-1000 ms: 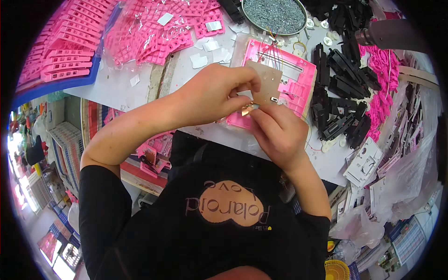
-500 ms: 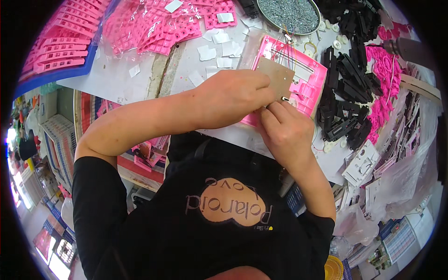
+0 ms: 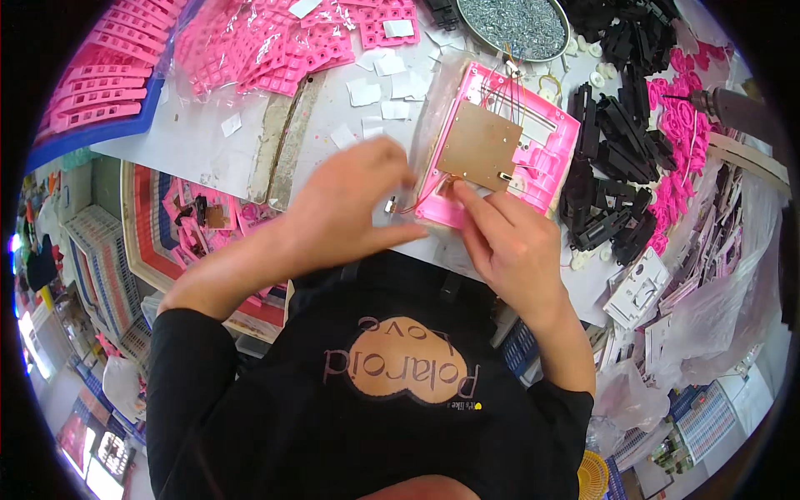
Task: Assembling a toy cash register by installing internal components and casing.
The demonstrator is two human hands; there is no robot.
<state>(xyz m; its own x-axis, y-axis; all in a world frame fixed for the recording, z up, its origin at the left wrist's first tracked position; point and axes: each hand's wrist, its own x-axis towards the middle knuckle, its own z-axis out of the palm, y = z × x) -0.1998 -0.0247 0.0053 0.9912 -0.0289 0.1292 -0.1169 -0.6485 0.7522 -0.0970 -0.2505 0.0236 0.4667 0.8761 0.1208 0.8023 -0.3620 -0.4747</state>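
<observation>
A pink plastic housing (image 3: 556,133) lies tilted on the white table, with a square brown circuit board (image 3: 481,146) set in it. My right hand (image 3: 515,246) is at its near edge, index fingertip pressed on a small brown piece (image 3: 450,187) beside the board, other fingers curled. Red wires (image 3: 427,200) run from there to a small metal part (image 3: 392,204) left of the housing. My left hand (image 3: 346,200) is beside this part, blurred by motion, thumb and fingers apart with nothing seen between them. Thin wires cross the board's far edge.
A round tray of screws (image 3: 517,29) stands behind the housing. Black plastic parts (image 3: 621,150) and a pink pile (image 3: 679,125) lie right, near a power screwdriver (image 3: 725,107). Bagged pink parts (image 3: 267,46), white paper pieces (image 3: 364,92) and a blue crate (image 3: 154,108) are left.
My left hand has come off the board and moved left, its fingers spreading. The board's left part, the red wires and the small metal part now show. The right hand stays at the near edge.
</observation>
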